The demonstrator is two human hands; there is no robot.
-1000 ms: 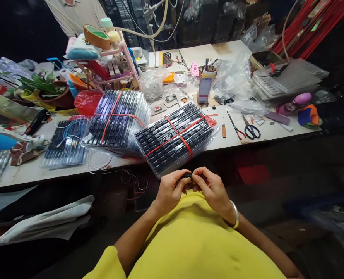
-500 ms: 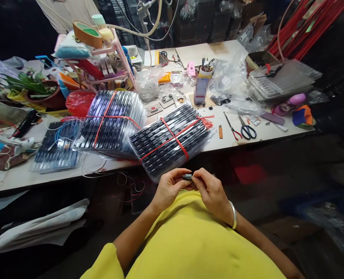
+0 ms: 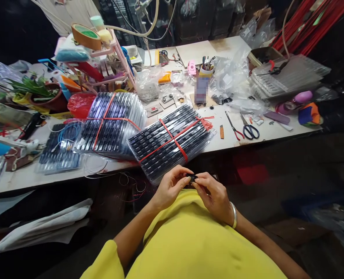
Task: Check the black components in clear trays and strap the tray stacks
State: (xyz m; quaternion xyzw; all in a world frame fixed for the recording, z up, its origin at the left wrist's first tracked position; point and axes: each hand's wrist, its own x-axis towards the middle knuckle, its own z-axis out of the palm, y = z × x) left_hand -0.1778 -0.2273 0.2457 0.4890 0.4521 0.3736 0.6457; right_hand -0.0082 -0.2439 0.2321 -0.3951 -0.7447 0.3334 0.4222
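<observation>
My left hand [image 3: 172,188] and my right hand [image 3: 214,193] meet in front of my yellow shirt, below the table's front edge. Both pinch one small black part [image 3: 192,178] between thumbs and fingertips. A silver bangle [image 3: 234,215] sits on my right wrist. Just beyond my hands lies a stack of clear trays filled with black parts, tied with red cord [image 3: 172,141], overhanging the table edge. A second tied stack [image 3: 113,124] lies to its left.
The white table [image 3: 232,141] carries scissors [image 3: 249,130], red-handled pliers [image 3: 235,128], a loose tray with blue wire [image 3: 60,149], a potted plant [image 3: 41,93], a pink rack [image 3: 113,58], plastic bags and empty trays [image 3: 288,77]. White cloth [image 3: 44,226] lies lower left.
My hands stay together on the small black part and turn it slightly; fingers shifted a little. The view drifted a bit.
</observation>
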